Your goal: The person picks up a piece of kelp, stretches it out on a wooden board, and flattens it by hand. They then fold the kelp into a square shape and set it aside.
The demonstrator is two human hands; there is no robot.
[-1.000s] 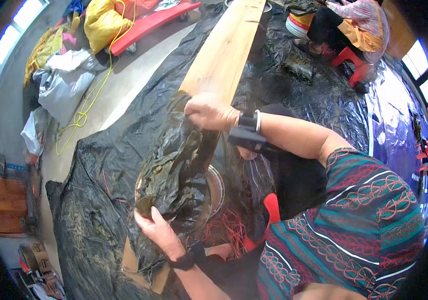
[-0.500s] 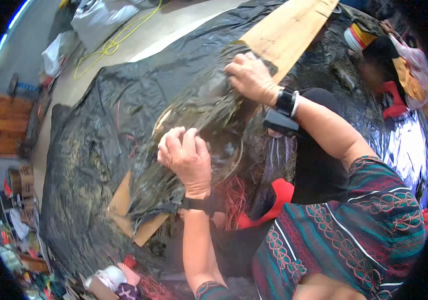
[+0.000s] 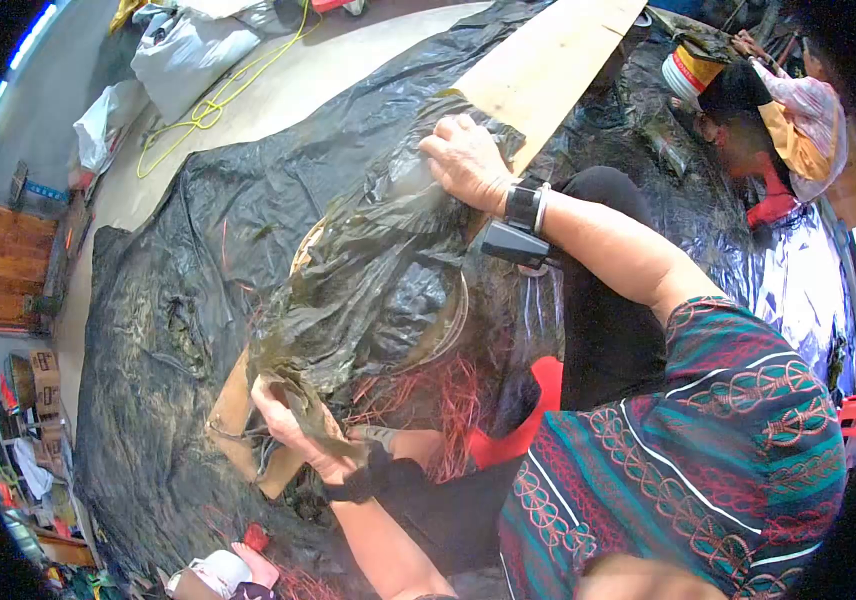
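— What is held nearest the body?
— The lower end of the wet dark-green leaf sheet is pinched by the left hand, with the fingers closed tight on a bunched edge. Red strings are seen just beside it.
— And farther out?
— The sheet is draped over a metal basin and drawn up to the wooden plank. Its top is clutched there by the right hand, with the fingers curled down over it. Black plastic sheeting is spread beneath, and beyond it another person is seen crouched.
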